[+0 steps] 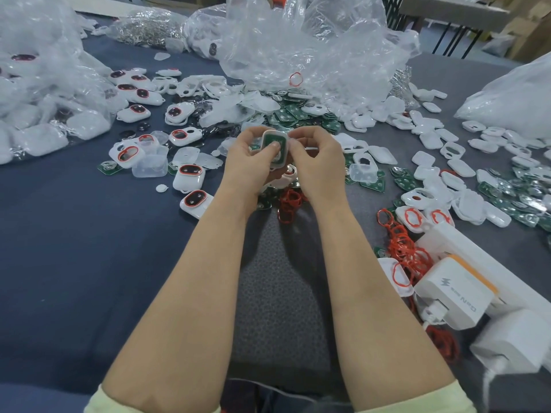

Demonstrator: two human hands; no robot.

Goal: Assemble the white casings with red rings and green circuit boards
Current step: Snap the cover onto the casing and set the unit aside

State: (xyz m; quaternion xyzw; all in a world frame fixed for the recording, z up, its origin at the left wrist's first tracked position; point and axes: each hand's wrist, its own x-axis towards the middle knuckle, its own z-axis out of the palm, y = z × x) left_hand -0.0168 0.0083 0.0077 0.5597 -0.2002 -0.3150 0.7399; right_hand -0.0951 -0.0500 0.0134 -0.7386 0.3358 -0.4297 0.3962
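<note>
In the head view, both hands held one white casing (284, 150) up between them. The left hand (246, 165) curled round its near edge, thumb on the green circuit board (269, 140) inside it, and the right hand (317, 162) pinched the opposite edge. Even thumb pressure, square to the rim, would probably seat the board best.

left hand (249, 160), right hand (317, 158), fingers curled, gripping

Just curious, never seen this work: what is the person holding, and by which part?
A white casing with a green circuit board inside, gripped at its sides by the left hand and right hand.
</note>
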